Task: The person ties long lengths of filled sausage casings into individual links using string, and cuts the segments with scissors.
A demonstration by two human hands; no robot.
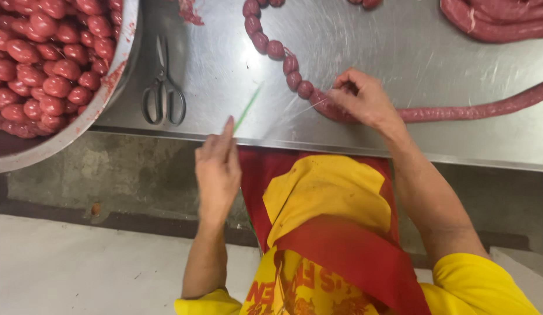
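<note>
A long red raw sausage lies across the steel table. Its left part is tied off into a chain of small round links. My right hand pinches the sausage where the last link ends. A thin string runs from that spot towards my left hand, which sits at the table's front edge with its fingers closed on a thin green strand pulled taut.
A large metal bowl heaped with tied red links stands at the left. Scissors lie on the table beside it. More thick sausage coils sit at the back right. Concrete floor lies below the table.
</note>
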